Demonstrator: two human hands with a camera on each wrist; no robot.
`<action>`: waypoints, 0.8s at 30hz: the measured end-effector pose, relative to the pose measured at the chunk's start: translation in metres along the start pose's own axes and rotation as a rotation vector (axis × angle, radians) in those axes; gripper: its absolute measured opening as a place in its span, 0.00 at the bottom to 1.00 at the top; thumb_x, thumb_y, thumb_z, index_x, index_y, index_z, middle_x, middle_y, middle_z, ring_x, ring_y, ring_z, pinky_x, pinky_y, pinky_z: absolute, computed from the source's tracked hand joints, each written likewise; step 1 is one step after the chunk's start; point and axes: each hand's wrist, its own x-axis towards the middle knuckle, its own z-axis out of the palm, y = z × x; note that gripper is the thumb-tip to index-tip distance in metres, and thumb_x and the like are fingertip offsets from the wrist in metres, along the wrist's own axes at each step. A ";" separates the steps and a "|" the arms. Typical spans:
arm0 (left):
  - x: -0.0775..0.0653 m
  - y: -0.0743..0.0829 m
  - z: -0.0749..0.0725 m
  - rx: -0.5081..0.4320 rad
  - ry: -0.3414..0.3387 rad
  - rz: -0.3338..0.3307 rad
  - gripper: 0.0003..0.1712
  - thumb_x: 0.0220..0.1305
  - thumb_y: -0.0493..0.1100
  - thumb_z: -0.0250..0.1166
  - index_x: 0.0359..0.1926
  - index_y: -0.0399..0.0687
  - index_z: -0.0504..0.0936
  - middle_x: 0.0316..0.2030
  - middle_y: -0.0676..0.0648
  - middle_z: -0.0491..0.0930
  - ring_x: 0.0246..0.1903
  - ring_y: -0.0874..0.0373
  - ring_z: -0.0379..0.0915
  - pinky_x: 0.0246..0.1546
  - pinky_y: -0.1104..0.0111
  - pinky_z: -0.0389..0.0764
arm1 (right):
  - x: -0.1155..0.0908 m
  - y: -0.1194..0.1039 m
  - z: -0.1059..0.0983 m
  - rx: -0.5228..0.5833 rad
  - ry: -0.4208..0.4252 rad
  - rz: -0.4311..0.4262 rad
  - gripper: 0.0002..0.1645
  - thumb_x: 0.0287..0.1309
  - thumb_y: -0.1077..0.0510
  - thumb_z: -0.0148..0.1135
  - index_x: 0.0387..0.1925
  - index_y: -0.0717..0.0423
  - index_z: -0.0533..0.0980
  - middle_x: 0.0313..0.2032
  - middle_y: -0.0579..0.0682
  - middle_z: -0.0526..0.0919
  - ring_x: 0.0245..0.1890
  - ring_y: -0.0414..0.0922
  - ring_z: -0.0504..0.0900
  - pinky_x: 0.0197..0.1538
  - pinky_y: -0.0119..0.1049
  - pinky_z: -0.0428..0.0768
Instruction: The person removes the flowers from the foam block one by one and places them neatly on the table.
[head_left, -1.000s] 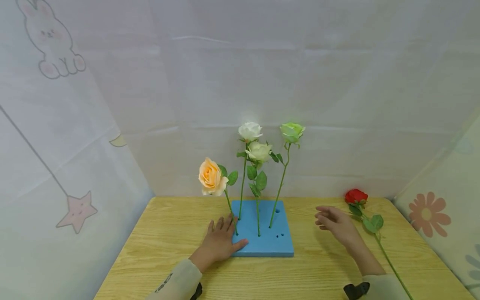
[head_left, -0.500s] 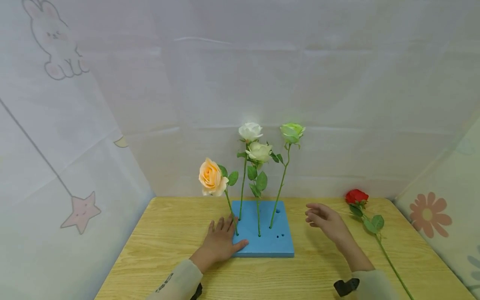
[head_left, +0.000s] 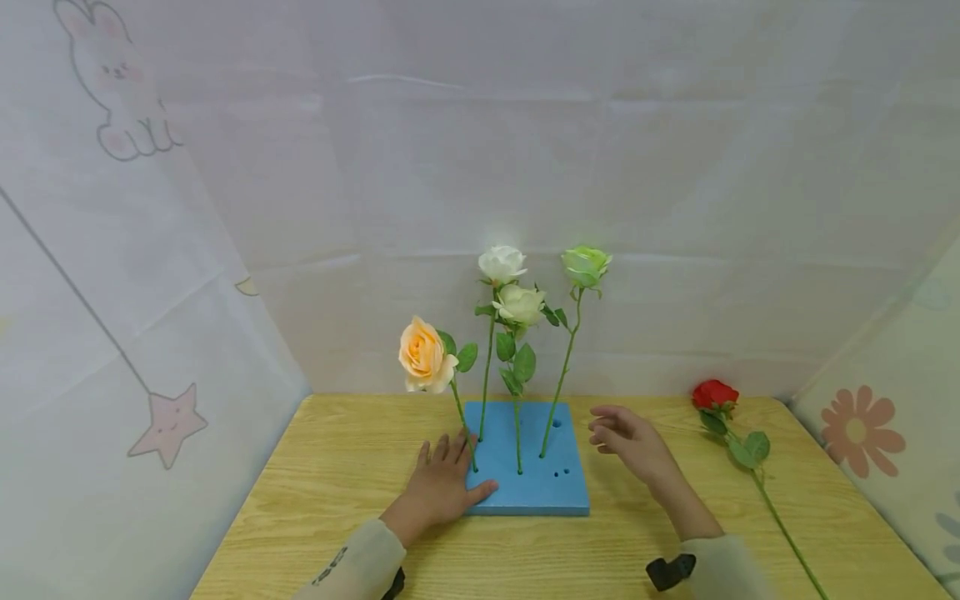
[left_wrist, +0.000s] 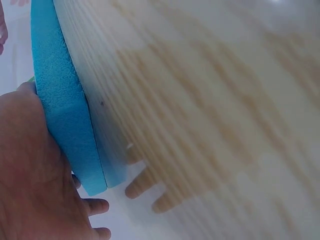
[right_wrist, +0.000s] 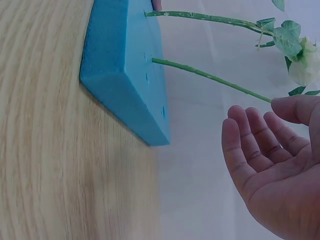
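A blue foam block (head_left: 540, 494) lies on the table, with several artificial roses standing in its holes. These are a peach rose (head_left: 424, 354) at the left, a white rose (head_left: 502, 263) behind, a cream rose (head_left: 519, 305) in the middle and a green rose (head_left: 587, 265) at the right. My left hand (head_left: 437, 490) rests on the block's left edge, fingers spread and thumb on its top. In the left wrist view that hand (left_wrist: 37, 170) lies along the block's side. To the block's right, my right hand (head_left: 628, 439) hovers with loosely bent fingers, holding nothing.
A red rose (head_left: 716, 395) lies on the wooden table (head_left: 337, 467) at the right, its stem running toward the front edge. Free holes show in the block's right part. A pale printed cloth (head_left: 420, 167) surrounds the table at the back and sides.
My right hand has moved left, away from the red rose and closer to the blue block. The left hand and the standing roses have stayed in place.
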 end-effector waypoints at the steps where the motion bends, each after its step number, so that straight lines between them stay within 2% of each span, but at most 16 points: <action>1: 0.000 0.000 0.000 -0.001 0.001 0.002 0.57 0.65 0.84 0.38 0.82 0.53 0.50 0.80 0.44 0.47 0.76 0.36 0.47 0.71 0.34 0.47 | 0.000 0.000 0.002 0.006 0.001 0.003 0.25 0.72 0.57 0.61 0.65 0.62 0.72 0.51 0.59 0.82 0.46 0.49 0.85 0.50 0.39 0.85; 10: -0.003 0.001 -0.001 0.026 -0.001 0.001 0.57 0.65 0.84 0.35 0.82 0.53 0.47 0.80 0.45 0.48 0.77 0.37 0.48 0.72 0.36 0.48 | 0.005 0.001 0.015 0.045 -0.024 -0.012 0.26 0.72 0.57 0.62 0.66 0.64 0.72 0.56 0.68 0.79 0.48 0.50 0.85 0.51 0.42 0.84; 14: -0.002 0.000 -0.001 0.027 0.001 0.003 0.57 0.65 0.84 0.36 0.82 0.53 0.48 0.80 0.45 0.48 0.77 0.37 0.48 0.71 0.35 0.48 | 0.007 -0.001 0.021 0.062 -0.029 -0.006 0.27 0.72 0.58 0.61 0.66 0.65 0.71 0.56 0.68 0.78 0.48 0.50 0.85 0.53 0.46 0.84; 20: -0.002 0.000 -0.001 0.031 0.004 0.008 0.57 0.65 0.83 0.36 0.82 0.53 0.48 0.80 0.45 0.49 0.76 0.37 0.48 0.71 0.35 0.48 | 0.008 -0.002 0.030 0.083 -0.020 0.006 0.25 0.72 0.60 0.61 0.66 0.64 0.71 0.56 0.68 0.79 0.47 0.48 0.85 0.51 0.39 0.84; 24: -0.002 0.000 -0.001 0.033 0.004 0.009 0.57 0.66 0.83 0.36 0.82 0.52 0.48 0.80 0.44 0.49 0.76 0.37 0.48 0.71 0.35 0.48 | 0.010 -0.003 0.034 0.093 -0.026 0.004 0.25 0.72 0.59 0.61 0.66 0.64 0.71 0.55 0.67 0.79 0.47 0.49 0.85 0.50 0.39 0.85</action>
